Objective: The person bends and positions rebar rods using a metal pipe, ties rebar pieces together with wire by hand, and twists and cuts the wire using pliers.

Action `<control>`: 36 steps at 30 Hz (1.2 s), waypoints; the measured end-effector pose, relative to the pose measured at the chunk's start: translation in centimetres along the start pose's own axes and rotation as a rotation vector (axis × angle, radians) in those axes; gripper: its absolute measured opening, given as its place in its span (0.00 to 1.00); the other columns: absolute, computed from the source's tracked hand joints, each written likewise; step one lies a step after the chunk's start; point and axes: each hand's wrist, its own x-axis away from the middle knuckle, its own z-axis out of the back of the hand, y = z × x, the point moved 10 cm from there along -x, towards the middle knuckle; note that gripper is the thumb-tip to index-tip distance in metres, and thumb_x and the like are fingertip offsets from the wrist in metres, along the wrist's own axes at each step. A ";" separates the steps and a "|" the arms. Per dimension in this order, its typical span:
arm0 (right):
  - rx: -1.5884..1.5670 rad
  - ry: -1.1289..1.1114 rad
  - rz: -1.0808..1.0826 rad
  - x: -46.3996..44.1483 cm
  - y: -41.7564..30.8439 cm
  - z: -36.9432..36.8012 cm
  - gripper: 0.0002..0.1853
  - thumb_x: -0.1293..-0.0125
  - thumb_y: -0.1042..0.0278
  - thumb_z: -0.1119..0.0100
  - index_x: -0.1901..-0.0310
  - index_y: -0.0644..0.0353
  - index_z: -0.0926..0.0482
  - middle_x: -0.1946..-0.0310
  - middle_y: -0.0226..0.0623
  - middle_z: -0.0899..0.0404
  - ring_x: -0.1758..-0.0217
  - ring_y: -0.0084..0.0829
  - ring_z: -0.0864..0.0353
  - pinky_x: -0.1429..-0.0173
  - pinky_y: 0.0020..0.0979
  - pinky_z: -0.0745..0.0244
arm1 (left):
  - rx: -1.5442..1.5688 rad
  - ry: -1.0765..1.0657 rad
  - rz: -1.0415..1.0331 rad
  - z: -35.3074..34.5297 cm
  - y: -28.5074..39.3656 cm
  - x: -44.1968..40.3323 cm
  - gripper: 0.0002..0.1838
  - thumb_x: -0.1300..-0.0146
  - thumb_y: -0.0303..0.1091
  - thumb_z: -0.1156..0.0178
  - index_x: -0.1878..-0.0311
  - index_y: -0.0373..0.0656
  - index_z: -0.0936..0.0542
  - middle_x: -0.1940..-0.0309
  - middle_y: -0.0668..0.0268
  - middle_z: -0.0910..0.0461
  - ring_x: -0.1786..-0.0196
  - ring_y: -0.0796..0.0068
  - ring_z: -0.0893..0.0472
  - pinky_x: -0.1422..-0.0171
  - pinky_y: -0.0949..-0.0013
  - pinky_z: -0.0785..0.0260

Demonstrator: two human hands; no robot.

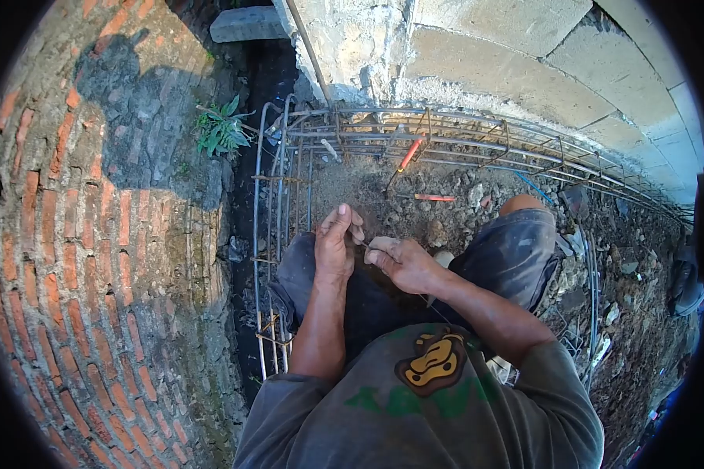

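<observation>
Both of my hands are close together over my lap, between my knees. My left hand (pixel 339 241) has its thumb pointing up and its fingers curled in a pinch. My right hand (pixel 397 262) is closed, its thumb and forefinger gripping a thin wire (pixel 438 313) that trails down by my right forearm. The wire's upper end passes between the two hands; whether the left fingers hold it is too small to tell. Beyond the hands, a tool with orange-red handles (pixel 411 154) leans by the rebar cage (pixel 461 133), and one red handle (pixel 435 198) lies on the soil.
A brick wall (pixel 78 258) rises on the left, with a green plant (pixel 223 129) beside a dark gap. The rebar cage bends round my left side and runs along the block wall (pixel 508 62) ahead. Rubble and stones (pixel 626 289) cover the ground at right.
</observation>
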 end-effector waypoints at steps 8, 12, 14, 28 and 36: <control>0.260 0.292 -0.058 -0.8 -0.8 7.6 0.08 0.36 0.65 0.45 0.63 0.62 0.23 0.74 0.49 0.24 0.67 0.49 0.22 0.61 0.41 0.29 | -0.150 -0.030 -0.015 -2.8 4.1 0.2 0.22 0.33 0.48 0.47 0.57 0.34 0.20 0.60 0.57 0.17 0.62 0.74 0.19 0.56 0.74 0.30; 0.248 0.281 -0.080 -1.6 -1.0 8.3 0.09 0.40 0.64 0.42 0.64 0.60 0.21 0.73 0.50 0.22 0.67 0.48 0.20 0.61 0.44 0.28 | -0.463 0.047 0.067 -1.9 4.8 0.1 0.24 0.35 0.50 0.44 0.56 0.33 0.20 0.66 0.59 0.17 0.67 0.75 0.19 0.61 0.73 0.28; 0.277 0.286 -0.042 -1.8 -1.0 8.5 0.11 0.40 0.63 0.41 0.61 0.59 0.22 0.68 0.51 0.22 0.66 0.49 0.20 0.60 0.44 0.27 | -0.482 0.067 0.113 -1.4 4.2 0.2 0.25 0.36 0.51 0.43 0.56 0.33 0.19 0.67 0.59 0.16 0.69 0.76 0.19 0.63 0.73 0.28; 0.610 0.474 -0.094 -0.4 -3.5 9.4 0.34 0.43 0.55 0.37 0.38 0.58 0.39 0.64 0.49 0.22 0.63 0.49 0.19 0.63 0.45 0.23 | -0.542 0.159 0.122 0.7 2.5 -0.2 0.19 0.38 0.44 0.39 0.60 0.33 0.20 0.67 0.57 0.16 0.69 0.77 0.18 0.65 0.76 0.30; 0.403 -0.021 -0.149 2.2 0.7 0.3 0.10 0.35 0.65 0.49 0.59 0.59 0.21 0.73 0.45 0.20 0.67 0.45 0.18 0.59 0.43 0.26 | 0.291 0.514 0.169 7.4 -0.6 -0.8 0.14 0.32 0.45 0.48 0.65 0.45 0.24 0.70 0.67 0.19 0.69 0.74 0.21 0.64 0.71 0.31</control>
